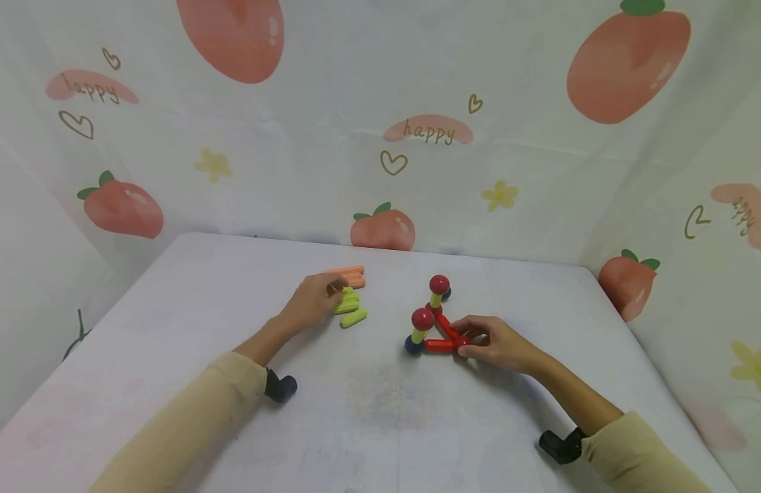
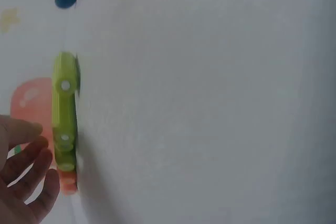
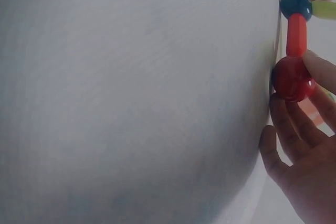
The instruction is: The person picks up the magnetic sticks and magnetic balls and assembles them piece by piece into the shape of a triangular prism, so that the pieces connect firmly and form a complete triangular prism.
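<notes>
My left hand is over a group of yellow-green rods. In the left wrist view its loosely bent fingertips are just beside the rods, with nothing visible between them. Orange rods lie behind that group. My right hand holds a red ball between thumb and fingers. From this ball, red rods run to a dark blue ball and another red ball. Short yellow-green rods stand upright there, topped by red balls.
One yellow-green rod lies apart, in front of its group. The white table ends at a hanging cloth printed with fruit. A second dark blue ball shows behind the rear upright rod. Dark wrist devices jut from both sleeves.
</notes>
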Demonstrator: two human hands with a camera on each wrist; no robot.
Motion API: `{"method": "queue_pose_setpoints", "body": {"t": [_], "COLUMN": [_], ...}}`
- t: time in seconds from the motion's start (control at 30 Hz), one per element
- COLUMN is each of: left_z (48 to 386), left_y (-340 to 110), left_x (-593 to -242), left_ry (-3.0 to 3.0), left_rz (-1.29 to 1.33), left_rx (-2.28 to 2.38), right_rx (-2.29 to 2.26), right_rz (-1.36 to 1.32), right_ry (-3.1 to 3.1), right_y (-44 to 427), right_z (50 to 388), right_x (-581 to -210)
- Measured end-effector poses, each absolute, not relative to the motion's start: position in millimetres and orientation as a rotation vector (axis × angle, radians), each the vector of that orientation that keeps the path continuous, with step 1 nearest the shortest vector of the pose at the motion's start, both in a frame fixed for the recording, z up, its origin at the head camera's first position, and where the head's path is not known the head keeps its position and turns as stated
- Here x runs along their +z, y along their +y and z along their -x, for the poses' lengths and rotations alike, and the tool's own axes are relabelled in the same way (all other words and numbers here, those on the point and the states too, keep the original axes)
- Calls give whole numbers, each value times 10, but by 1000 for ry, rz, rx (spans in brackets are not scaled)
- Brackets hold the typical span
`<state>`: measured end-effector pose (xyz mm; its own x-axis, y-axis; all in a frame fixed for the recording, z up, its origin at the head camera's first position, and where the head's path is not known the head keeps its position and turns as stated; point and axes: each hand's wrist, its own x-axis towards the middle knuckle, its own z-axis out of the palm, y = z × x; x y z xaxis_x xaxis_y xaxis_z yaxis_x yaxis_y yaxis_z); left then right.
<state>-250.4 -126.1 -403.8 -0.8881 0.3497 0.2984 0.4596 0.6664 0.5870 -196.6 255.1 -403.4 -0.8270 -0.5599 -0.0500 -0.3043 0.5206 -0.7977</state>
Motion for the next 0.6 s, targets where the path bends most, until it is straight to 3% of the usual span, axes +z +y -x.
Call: {"method": "queue_pose_setpoints", "body": {"t": [0.3, 0.6], "left_z": [2678, 2744], "left_y": [-1373, -1347], "left_x": [-4062, -4056], "left_ry": [-2802, -2878], "left_rz": [518, 614], "left_rx": [-1013, -820], "right_rx": [-1201, -1218], "right_rz": [745, 756], "right_ry": [2471, 2465], "right_y": [2555, 2557], "right_z": [1960, 1963], "right_x": [-4032, -4025]}}
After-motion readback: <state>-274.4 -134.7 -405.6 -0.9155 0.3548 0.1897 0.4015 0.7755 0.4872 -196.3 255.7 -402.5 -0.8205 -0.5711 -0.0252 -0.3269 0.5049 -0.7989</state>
